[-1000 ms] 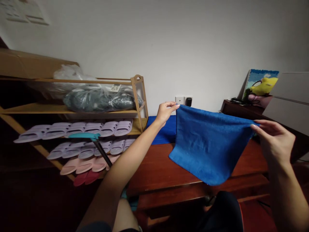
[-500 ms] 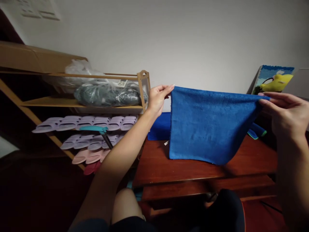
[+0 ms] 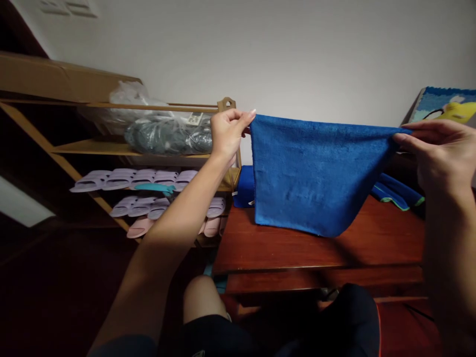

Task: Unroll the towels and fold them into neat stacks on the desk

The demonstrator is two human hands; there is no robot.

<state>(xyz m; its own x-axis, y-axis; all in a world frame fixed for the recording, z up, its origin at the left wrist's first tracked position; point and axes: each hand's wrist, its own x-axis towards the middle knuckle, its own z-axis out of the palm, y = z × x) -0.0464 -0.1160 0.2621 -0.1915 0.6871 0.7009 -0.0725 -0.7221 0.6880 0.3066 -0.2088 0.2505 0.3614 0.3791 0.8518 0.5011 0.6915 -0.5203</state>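
Note:
A blue cloth [image 3: 312,173] hangs spread between my hands above the dark red wooden table [image 3: 282,248]. My left hand [image 3: 228,131] pinches its upper left corner between thumb and fingers. At the upper right corner, my right hand [image 3: 442,148] grips the fabric the same way. The cloth's lower right side curls back and lies in shadow. Behind its left edge, a darker blue cloth [image 3: 243,186] with small white tags is partly hidden. Another blue cloth with green edging [image 3: 396,191] lies on the table near my right hand.
To the left stands a wooden rack [image 3: 74,148] with rows of lilac slippers [image 3: 122,178], pink slippers [image 3: 139,227] and a plastic-wrapped grey bundle [image 3: 167,136]. A cardboard box [image 3: 67,79] rests on top. A picture with a yellow shape [image 3: 435,101] leans against the wall at right.
Both hands and the stretched cloth sit slightly higher and further left in view. The camera has shifted, so the rack appears further right and more of the green-edged cloth shows.

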